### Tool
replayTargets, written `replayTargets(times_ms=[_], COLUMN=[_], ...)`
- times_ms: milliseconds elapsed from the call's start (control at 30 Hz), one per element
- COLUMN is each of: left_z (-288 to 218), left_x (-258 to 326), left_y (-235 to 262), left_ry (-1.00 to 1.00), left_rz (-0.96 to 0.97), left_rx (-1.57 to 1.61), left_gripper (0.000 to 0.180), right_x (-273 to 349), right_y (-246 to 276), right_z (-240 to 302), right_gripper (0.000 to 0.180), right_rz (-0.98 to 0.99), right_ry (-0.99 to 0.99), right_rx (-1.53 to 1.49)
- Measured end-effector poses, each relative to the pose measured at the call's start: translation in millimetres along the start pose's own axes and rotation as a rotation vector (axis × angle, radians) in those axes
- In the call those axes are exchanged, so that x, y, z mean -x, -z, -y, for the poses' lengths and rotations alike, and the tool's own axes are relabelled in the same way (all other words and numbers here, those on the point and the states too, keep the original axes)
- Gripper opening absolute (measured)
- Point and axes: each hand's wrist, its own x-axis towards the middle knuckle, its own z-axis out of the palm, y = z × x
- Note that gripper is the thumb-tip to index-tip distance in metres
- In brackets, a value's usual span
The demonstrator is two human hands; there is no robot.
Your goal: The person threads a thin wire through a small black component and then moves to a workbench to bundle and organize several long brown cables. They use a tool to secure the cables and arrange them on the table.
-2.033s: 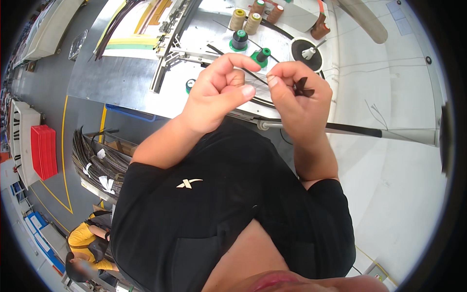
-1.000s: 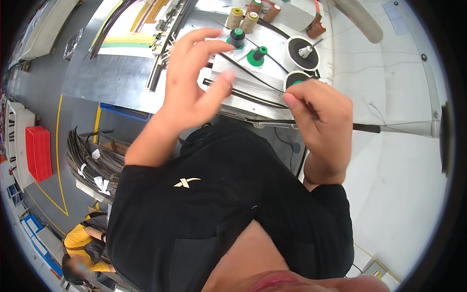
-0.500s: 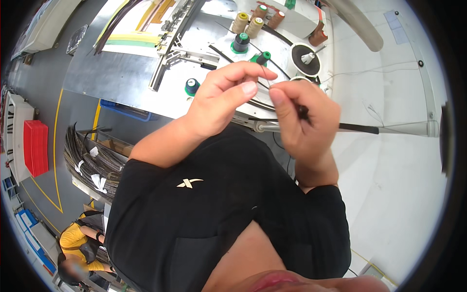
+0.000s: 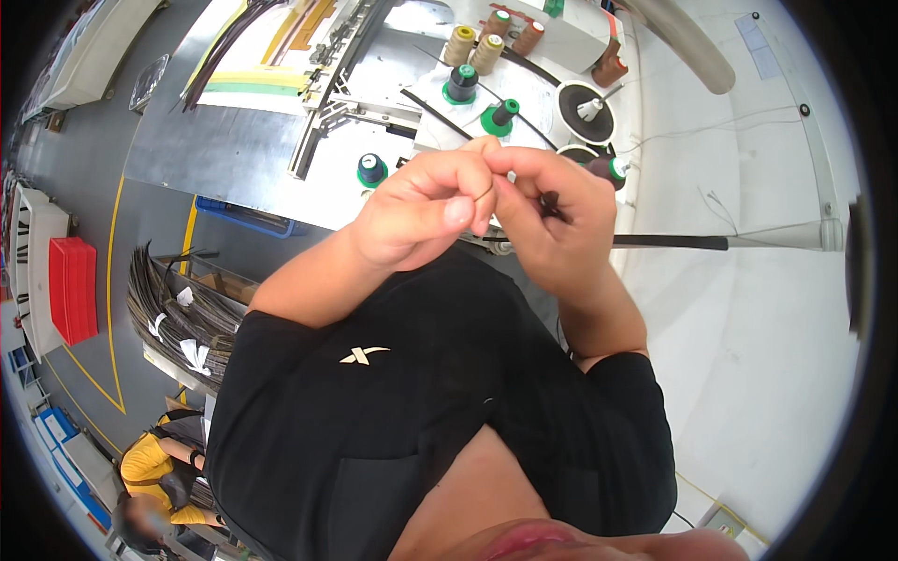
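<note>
My left hand (image 4: 426, 206) and my right hand (image 4: 559, 213) meet in front of my chest, fingertips touching. A thin dark thread (image 4: 485, 194) runs over the curled fingers of my left hand, which closes on it. My right thumb and index finger pinch beside it; the thread end between them is mostly hidden. Something small and dark (image 4: 550, 200) shows inside my right hand's curled fingers, too shaded to name. Beyond my hands, a dark thread spool on a green base (image 4: 501, 116) stands on the white worktable (image 4: 323, 194).
More spools stand behind: a black one (image 4: 460, 84), beige cones (image 4: 487, 54), a navy one (image 4: 370, 169). A black strip (image 4: 671, 242) extends right past my wrist. Bundled dark strips (image 4: 173, 318) lie at left, near a red bin (image 4: 73, 290). A person in yellow (image 4: 148, 463) is at lower left.
My right hand has moved left and slightly down to meet my left hand. My left fingers have curled inward around the thread, which was stretched between the hands before.
</note>
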Motion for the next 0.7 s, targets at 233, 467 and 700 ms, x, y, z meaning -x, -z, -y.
replayTargets(times_ms=[233, 467, 700], left_z=[-2, 1, 8], left_x=[8, 11, 19], left_y=[-6, -11, -10], left_ry=[0.013, -0.044, -0.065], left_rz=[-0.282, -0.343, -0.485], left_rx=[-0.205, -0.765, -0.782], left_gripper=[0.025, 0.038, 0.012], right_x=[-1, -1, 2], right_y=[5, 4, 1], right_z=[6, 4, 6], right_gripper=[0.005, 0.005, 0.006], right_rz=[-0.117, -0.091, -0.065], right_ry=[-0.073, -0.124, -0.144], right_rx=[-0.007, -0.017, -0.034])
